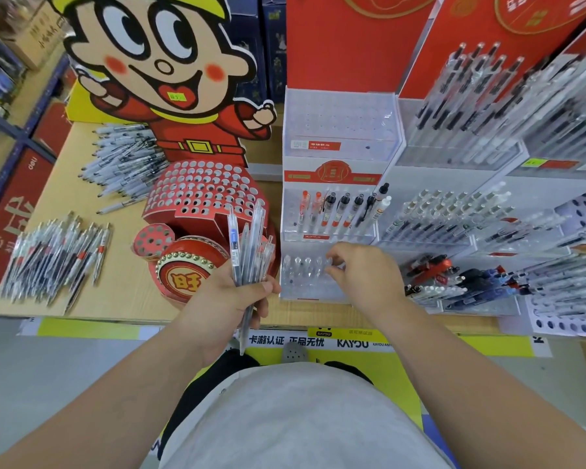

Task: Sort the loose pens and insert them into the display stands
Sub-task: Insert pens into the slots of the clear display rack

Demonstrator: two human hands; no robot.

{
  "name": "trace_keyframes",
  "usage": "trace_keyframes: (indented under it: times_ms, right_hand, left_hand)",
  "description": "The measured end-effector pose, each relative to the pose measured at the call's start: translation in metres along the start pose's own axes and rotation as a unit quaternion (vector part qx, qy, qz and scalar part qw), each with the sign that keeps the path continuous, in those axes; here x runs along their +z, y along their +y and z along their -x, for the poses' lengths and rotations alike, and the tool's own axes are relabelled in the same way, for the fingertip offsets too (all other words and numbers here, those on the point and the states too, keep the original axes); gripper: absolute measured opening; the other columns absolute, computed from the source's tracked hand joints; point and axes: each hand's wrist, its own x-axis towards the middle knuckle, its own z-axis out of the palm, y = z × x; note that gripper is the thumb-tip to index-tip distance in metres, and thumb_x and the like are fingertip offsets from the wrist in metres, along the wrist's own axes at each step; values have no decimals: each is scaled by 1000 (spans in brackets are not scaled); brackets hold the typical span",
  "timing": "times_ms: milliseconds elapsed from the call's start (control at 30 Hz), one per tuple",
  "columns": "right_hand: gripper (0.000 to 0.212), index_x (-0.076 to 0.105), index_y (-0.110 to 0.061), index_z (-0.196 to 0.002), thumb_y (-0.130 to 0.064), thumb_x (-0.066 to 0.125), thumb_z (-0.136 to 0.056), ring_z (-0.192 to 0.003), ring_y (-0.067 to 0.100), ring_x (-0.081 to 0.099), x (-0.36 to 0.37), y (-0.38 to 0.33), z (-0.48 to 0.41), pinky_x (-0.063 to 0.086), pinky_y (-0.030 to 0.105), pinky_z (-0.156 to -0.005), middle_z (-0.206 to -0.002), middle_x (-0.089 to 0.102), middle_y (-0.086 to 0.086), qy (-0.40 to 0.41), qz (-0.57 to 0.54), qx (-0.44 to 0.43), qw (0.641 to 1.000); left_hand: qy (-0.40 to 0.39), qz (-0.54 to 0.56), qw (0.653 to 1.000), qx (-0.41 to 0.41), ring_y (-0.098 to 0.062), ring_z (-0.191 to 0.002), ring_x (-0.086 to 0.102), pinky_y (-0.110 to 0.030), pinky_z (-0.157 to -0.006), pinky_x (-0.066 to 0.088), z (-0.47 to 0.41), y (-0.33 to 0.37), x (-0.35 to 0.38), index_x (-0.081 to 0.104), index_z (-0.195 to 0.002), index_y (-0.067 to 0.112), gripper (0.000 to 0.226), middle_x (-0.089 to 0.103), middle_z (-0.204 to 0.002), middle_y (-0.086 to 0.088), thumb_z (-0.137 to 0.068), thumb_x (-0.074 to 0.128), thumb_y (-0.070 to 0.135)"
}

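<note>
My left hand (229, 296) grips a bunch of clear pens (251, 242), held upright in front of the red cartoon display stand (200, 194). My right hand (362, 269) reaches over the bottom tier of the white and clear tiered stand (339, 130), fingertips pinched on a clear pen (327, 264) standing in that tier's row of clear pens (301, 265). The middle tier holds red and black pens (339, 208). Two loose pen piles lie on the wooden table: one at the far left (55, 255), one further back (126, 164).
More stands packed with pens (487, 106) fill the right side, with red and blue pens (454, 279) lying low beside my right hand. Red backboards (345, 45) rise behind. The table's front edge (115, 318) runs just below my hands; a shelf aisle lies left.
</note>
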Motion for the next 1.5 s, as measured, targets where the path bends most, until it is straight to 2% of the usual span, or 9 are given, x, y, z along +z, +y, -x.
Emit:
trace_keyframes:
  times_ms: [233,367,533,767,867,1000,1133,1267,1500]
  right_hand:
    - [32,64,-24,-121,-37,68,-92,-94,16,68,-11,-7,4,56,31,-75,-105,73,-6,-26,16,8,999]
    - [28,71,-22,-111,-39,71,-90,-78,8,66,-38,-22,16,53,27,-71,-89,71,-11,23,-127,25,991]
    - [16,74,-16,-107,-17,70,-91,-77,10,69,-81,-48,28,53,23,-67,-87,76,-1,-95,-539,83,833]
    - [13,75,-16,-97,-9,73,-87,-85,14,70,-89,-34,41,51,19,-66,-98,76,7,-78,-578,60,810]
    - [8,73,-9,-92,-3,72,-86,-79,9,66,-88,-30,45,51,16,-69,-84,73,-1,-62,-591,55,802]
    - [9,71,-4,-97,-3,70,-88,-79,9,66,-87,-23,49,52,17,-70,-87,73,5,-42,-592,73,801]
    - [9,71,-15,-95,-9,70,-88,-75,11,69,-92,-7,48,52,22,-63,-82,75,-1,10,-597,116,794]
    - [11,72,-17,-95,-9,72,-88,-74,9,68,-92,12,42,51,19,-60,-78,74,-4,79,-570,148,804]
    - [12,73,-25,-96,-17,76,-88,-83,5,69,-56,21,35,53,18,-76,-86,74,-9,91,-368,129,916]
  left_hand:
    - [-57,31,998,6,-20,-65,54,-32,-53,47,12,8,2,59,-127,8,30,71,-91,-7,-99,55,-2]
    - [-96,31,995,16,-24,-63,52,-32,-52,45,15,15,5,69,-108,4,20,65,-88,-19,-90,65,7]
    - [-172,6,985,18,-22,-56,48,-29,-52,43,17,29,16,74,-91,7,16,49,-62,-15,-83,64,17]
    - [-227,-5,974,16,-20,-53,47,-28,-52,42,16,35,33,73,-95,4,20,50,-58,-14,-83,68,19]
    - [-224,-5,974,17,-23,-56,53,-30,-53,47,15,34,38,72,-102,1,24,56,-69,-27,-85,66,17]
    - [-180,49,983,0,-28,-68,66,-36,-56,57,8,32,44,63,-119,8,34,72,-99,-21,-85,66,7]
    - [-87,49,995,-3,-31,-74,69,-36,-53,57,0,26,37,60,-118,6,23,72,-92,-14,-98,55,-4]
    - [-7,19,1000,-12,-20,-56,56,-30,-45,45,-3,13,24,61,-117,8,21,62,-74,-8,-99,56,-1]
    - [13,72,996,-51,-16,-52,43,-28,-48,36,1,-5,17,65,-116,11,18,55,-71,-5,-101,57,7]
